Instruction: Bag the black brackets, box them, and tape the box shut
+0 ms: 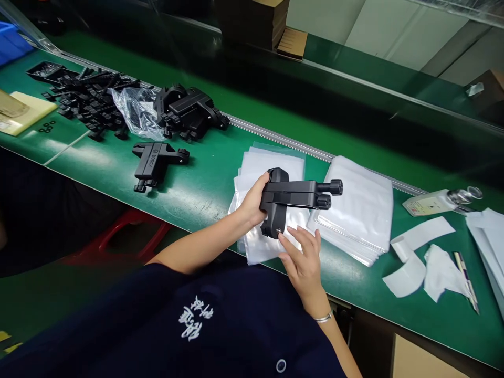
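Observation:
My left hand (254, 202) grips a black plastic clamp-like bracket (289, 195) with two knobs pointing right. Its fingers wrap behind the body, partly hidden. At the bracket's lower end, my right hand (303, 257) has its fingers spread, the index fingertip at or very near a small shiny screw there. Beneath the bracket lies a loose stack of clear plastic bags (252, 168). A thicker pile of plastic bags (360, 205) sits just to the right. Off to the left, a similar bracket (153, 163) with white lettering rests on the green bench.
More brackets (192, 110) and a heap of black parts (92, 100) lie at the back left, beside a crumpled plastic bag (137, 113). A bottle with a metal top (429, 203), paper strips (409, 262) and pens (466, 281) are on the right. A metal rail (283, 143) runs behind.

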Available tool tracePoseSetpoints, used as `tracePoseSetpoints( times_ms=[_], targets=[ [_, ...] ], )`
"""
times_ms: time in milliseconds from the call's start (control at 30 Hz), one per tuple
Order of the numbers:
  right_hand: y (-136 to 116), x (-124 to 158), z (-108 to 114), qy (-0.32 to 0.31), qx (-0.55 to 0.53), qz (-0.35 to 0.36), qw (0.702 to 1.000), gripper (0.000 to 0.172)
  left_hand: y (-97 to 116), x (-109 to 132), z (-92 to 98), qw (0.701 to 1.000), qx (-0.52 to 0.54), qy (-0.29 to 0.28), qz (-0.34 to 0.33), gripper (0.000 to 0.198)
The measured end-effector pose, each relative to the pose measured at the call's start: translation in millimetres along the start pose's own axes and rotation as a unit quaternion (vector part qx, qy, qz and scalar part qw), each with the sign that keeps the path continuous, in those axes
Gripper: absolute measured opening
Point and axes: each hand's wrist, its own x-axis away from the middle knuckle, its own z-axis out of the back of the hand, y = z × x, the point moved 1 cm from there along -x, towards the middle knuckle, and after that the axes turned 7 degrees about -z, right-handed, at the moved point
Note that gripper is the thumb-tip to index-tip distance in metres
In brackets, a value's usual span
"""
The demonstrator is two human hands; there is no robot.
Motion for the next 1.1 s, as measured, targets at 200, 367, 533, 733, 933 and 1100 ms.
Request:
tracePoseSetpoints(
  times_ms=[200,367,533,733,933,1100],
  targets=[
    [2,-3,15,0.033,-0.088,-0.052,0.994,0.039,-3,1,-1.1,1.000,0.005,-0.020,0.016,0.034],
    [15,-15,33,0.102,-0.381,-0.282,0.875,0.068,-11,12,-3.1,0.993,-0.080,-0.080,-0.031,0.041],
    [36,-15,26,0.152,-0.480,-0.436,0.746,0.055,-8,33,-4.8,0.927,-0.203,-0.310,-0.061,0.064],
    [43,-4,-1,0.144,-0.649,-0.489,0.565,0.030,3,44,-11.3,0.820,-0.327,-0.467,-0.050,0.089],
    [38,4,-9,0.142,-0.666,-0.517,0.519,0.023,5,51,-25.3,0.782,-0.432,-0.438,-0.101,0.070],
    [38,8,-10,0.121,-0.641,-0.539,0.533,0.019,6,47,-32.3,0.814,-0.416,-0.395,-0.091,0.036]
  ],
)
